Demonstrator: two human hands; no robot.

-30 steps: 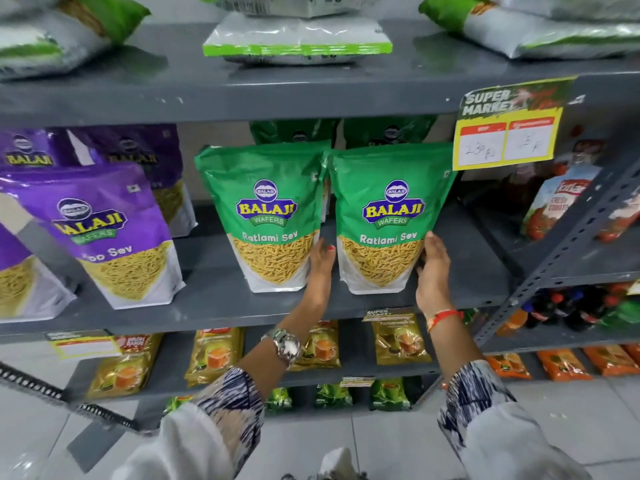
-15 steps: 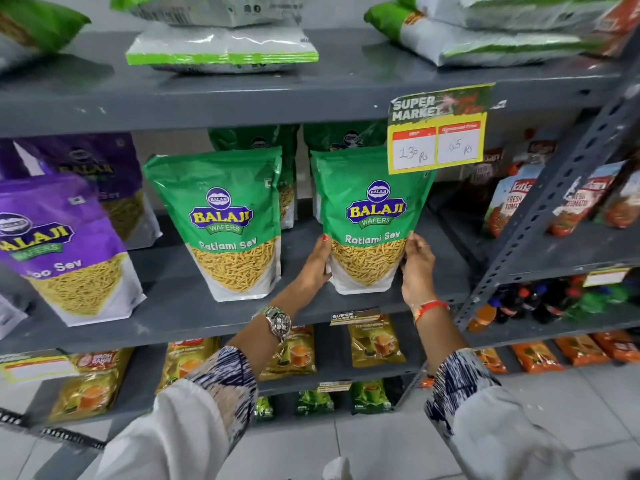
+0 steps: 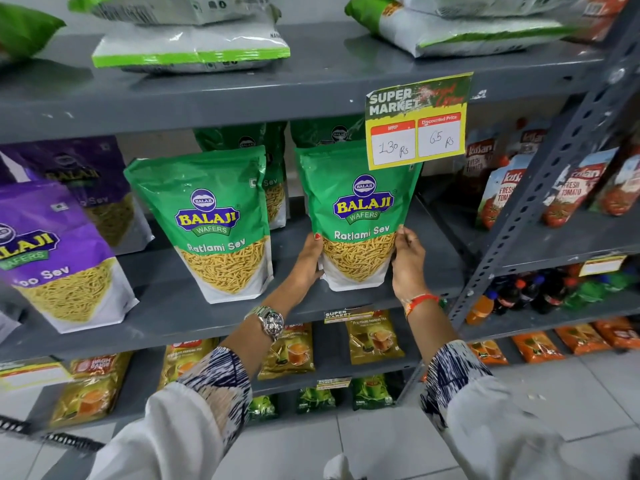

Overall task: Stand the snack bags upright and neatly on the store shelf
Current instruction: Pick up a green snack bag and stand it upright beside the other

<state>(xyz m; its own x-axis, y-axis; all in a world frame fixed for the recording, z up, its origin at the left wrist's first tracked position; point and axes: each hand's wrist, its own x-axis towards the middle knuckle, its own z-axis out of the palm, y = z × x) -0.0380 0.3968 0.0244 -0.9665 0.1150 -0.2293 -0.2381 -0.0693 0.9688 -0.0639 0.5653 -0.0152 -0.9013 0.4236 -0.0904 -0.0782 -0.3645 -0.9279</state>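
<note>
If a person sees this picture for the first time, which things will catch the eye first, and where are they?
Two green bags stand upright on the middle shelf. The left hand and right hand hold the right bag by its lower sides, while the left bag stands alone. A yellow price tag hangs from the shelf above, overlapping the right bag's top corner, and purple bags lean at far left.

Counted on the middle shelf (image 3: 194,313): four green Ratlami Sev bags (image 3: 211,223), two in front, two behind; two purple sev bags (image 3: 52,251); one price card (image 3: 417,121). Counted below: four tea packets (image 3: 375,337). Hands (image 3: 408,261): two.
</note>
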